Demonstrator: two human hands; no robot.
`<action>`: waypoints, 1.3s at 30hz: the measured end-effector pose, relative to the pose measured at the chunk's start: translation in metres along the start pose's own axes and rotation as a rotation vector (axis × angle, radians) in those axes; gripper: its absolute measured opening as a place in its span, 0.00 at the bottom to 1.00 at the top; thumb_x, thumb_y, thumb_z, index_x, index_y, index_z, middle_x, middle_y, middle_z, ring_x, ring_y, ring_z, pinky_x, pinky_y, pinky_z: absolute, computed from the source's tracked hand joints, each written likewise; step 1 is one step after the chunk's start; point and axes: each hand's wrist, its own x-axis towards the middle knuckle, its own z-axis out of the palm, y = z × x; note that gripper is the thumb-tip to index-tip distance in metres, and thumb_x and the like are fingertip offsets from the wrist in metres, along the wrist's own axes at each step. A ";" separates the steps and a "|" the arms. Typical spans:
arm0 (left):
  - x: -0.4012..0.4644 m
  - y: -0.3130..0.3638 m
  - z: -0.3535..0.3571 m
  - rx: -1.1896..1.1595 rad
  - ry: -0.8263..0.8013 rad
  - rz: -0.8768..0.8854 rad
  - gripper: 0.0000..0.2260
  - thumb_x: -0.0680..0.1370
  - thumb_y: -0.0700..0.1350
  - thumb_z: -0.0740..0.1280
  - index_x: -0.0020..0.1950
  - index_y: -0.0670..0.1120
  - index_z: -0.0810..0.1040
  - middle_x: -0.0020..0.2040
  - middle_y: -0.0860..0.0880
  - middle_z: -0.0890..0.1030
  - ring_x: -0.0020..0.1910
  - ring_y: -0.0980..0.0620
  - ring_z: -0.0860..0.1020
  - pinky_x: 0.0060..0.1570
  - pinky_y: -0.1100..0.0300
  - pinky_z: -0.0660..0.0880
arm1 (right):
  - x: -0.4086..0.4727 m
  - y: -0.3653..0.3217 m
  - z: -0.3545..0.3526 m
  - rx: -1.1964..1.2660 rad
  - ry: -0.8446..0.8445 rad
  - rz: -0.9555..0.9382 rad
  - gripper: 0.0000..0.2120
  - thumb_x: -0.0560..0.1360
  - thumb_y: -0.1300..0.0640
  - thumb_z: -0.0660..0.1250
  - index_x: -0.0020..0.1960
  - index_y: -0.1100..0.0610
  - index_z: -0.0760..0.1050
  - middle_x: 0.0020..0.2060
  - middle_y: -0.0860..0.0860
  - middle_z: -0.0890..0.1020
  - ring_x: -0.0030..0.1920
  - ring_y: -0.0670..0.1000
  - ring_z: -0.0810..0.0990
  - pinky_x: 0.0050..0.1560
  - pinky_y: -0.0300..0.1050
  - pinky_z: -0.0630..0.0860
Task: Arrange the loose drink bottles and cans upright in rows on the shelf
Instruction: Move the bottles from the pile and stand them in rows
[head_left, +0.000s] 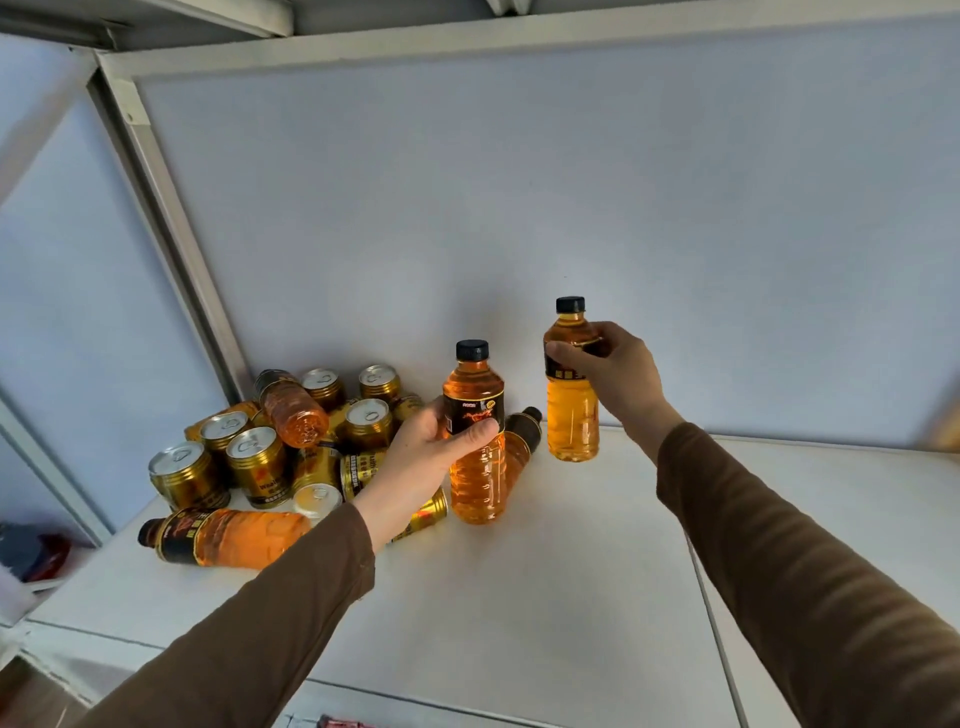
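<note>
Two hands each grip an upright bottle beside jumbled cans and toppled bottles.

Two upright bottles: amber-orange drink, black caps, black labels with gold and orange print. Bottle lying at front left: same orange, black label edged in gold. Another lying on the heap, orange, ribbed base. One more lying behind the left-held bottle, dark label, black cap. Cans: gold and black sides, silver tops. Shelf: plain white. Back panel: pale blue-grey. Frame: light grey. Sleeves: plain brown.
</note>
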 end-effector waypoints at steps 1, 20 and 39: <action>-0.001 0.000 0.003 -0.004 -0.003 -0.007 0.17 0.71 0.62 0.75 0.59 0.66 0.78 0.56 0.60 0.83 0.55 0.62 0.81 0.53 0.60 0.75 | -0.004 0.005 -0.003 -0.003 -0.006 0.019 0.28 0.63 0.32 0.73 0.57 0.45 0.77 0.47 0.40 0.83 0.48 0.42 0.81 0.45 0.41 0.77; -0.025 -0.037 0.043 0.042 -0.052 0.013 0.32 0.63 0.63 0.81 0.63 0.67 0.71 0.62 0.62 0.79 0.63 0.60 0.76 0.64 0.51 0.74 | -0.069 0.042 -0.013 -0.028 -0.065 0.071 0.28 0.65 0.41 0.78 0.60 0.46 0.70 0.49 0.38 0.79 0.51 0.40 0.77 0.45 0.37 0.74; -0.030 -0.001 0.160 -0.011 -0.034 0.031 0.28 0.62 0.60 0.82 0.59 0.64 0.77 0.59 0.59 0.82 0.59 0.59 0.80 0.56 0.58 0.75 | -0.103 0.053 -0.144 0.058 -0.005 0.067 0.26 0.65 0.42 0.79 0.59 0.43 0.74 0.49 0.36 0.81 0.49 0.36 0.78 0.42 0.31 0.73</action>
